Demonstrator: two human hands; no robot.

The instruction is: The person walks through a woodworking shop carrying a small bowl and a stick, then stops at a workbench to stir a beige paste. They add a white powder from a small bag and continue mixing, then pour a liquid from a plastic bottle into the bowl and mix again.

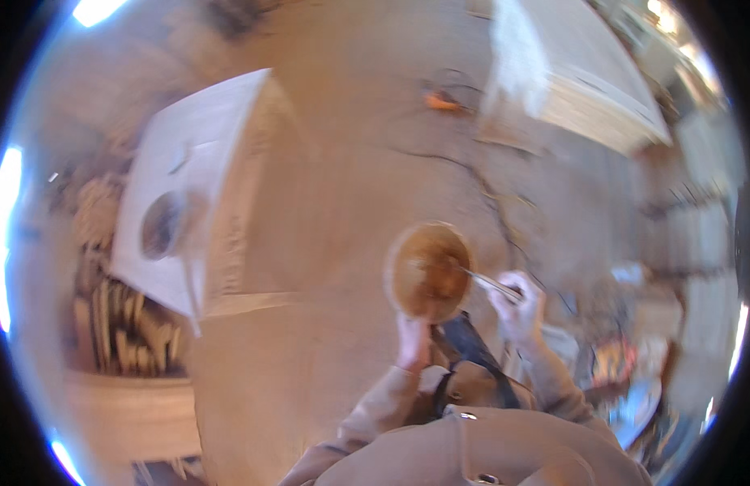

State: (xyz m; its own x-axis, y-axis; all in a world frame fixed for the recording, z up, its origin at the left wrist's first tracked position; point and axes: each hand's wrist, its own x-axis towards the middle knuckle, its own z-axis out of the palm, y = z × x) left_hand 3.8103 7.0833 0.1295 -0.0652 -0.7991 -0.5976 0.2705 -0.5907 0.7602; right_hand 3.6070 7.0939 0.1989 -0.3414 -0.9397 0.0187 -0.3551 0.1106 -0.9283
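One round, wide view looks down from the person's head, close above the coat (545, 445) and out over the floor (326, 235).

Two hands (414, 342) (519, 309) holding one bowl (427, 263), one tool (496, 286)

The left fingers (413, 335) hold a round brown bowl (430, 271) at its six o'clock; the right fingers (527, 306) grip a slim silvery tool (494, 283), its tip over the bowl's three-o'clock side.

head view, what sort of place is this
Probably a workshop, though blur hides detail: a dark cord lies across the floor, and what look like wood pieces sit at the left.
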